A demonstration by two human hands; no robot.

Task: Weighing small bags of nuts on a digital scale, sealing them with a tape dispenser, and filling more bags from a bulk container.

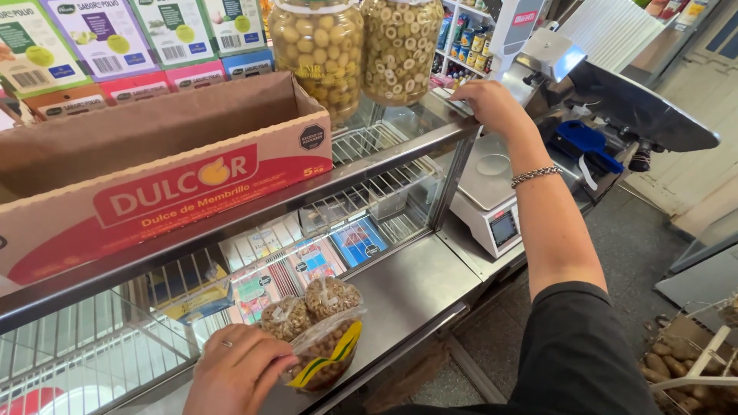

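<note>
My left hand (234,373) rests at the bottom of the view on clear plastic bags of nuts (319,327) lying on the steel counter (419,284). Its fingers curl over the near bag, which has a yellow and green label. My right hand (484,104) reaches forward, a chain bracelet on the wrist. Its fingers press down on the top edge of the glass display case (400,157), beside a white weighing scale (492,211).
A long cardboard box (154,169) lies on top of the display case. Two big jars of olives (357,50) stand behind it. A metal slicer (615,100) is at the right. Coloured packets lie inside the case. A crate of potatoes (676,361) sits on the floor.
</note>
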